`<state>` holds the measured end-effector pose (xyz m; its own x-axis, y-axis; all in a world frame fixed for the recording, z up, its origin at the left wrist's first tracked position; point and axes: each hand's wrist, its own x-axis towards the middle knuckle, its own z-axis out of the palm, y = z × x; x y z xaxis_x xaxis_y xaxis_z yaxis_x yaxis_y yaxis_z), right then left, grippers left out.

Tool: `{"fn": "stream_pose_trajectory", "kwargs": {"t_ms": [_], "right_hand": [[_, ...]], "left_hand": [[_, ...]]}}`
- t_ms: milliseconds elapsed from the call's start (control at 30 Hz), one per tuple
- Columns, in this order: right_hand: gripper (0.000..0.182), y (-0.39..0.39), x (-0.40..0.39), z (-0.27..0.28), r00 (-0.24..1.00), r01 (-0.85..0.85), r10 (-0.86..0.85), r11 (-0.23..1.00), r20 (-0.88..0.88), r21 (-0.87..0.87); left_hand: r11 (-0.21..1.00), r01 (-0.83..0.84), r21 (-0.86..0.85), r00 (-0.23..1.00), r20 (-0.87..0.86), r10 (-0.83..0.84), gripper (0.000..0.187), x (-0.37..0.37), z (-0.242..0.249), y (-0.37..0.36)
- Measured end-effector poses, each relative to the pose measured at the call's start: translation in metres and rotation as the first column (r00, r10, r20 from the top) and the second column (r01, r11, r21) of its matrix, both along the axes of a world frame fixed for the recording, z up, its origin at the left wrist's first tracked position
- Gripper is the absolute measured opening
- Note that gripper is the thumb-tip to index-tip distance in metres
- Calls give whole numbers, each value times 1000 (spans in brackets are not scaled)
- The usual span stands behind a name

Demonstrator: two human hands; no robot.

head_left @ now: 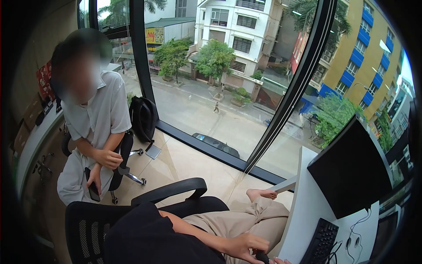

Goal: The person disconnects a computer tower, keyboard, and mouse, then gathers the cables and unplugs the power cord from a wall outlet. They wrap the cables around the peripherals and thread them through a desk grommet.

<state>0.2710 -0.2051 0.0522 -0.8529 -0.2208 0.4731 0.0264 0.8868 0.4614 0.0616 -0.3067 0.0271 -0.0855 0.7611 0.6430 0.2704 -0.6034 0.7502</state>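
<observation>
My left hand (246, 246) is low in the view, in front of my lap, with its fingers closed around a small dark rounded object (262, 257). What kind of object it is, I cannot make out. Only some fingertips of my right hand (279, 261) show at the bottom edge, close beside that object, and the rest is cut off. Beige trousers (228, 220) cover my legs, and a bare foot (262, 194) rests near the desk leg. To the right of my hands a black keyboard (322, 237) lies on the white desk (295, 220).
A black monitor (351, 167) stands on the desk, with loose cables (351, 237) below it. At left a person in a light shirt (99, 110) sits holding a phone (93, 192). A black backpack (143, 119) leans by the tall window. My chair's armrest (171, 190) sticks out behind me.
</observation>
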Motion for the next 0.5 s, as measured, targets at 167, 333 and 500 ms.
{"fn": "stream_pose_trajectory", "kwargs": {"t_ms": [167, 333, 500], "right_hand": [[22, -30, -16, 24, 991, 75, -94, 981, -100, -182], [17, -28, -40, 30, 949, 3, -74, 974, -307, -225], [29, -34, -32, 55, 962, 164, -239, 891, -131, -425]], "left_hand": [[999, -19, -48, 1000, 5, 19, 34, 6, -13, 5], [998, 19, -67, 1000, 16, -18, 32, 4, -16, 10], [995, 71, -68, 996, 66, -67, 32, 8, -4, 11]]}}
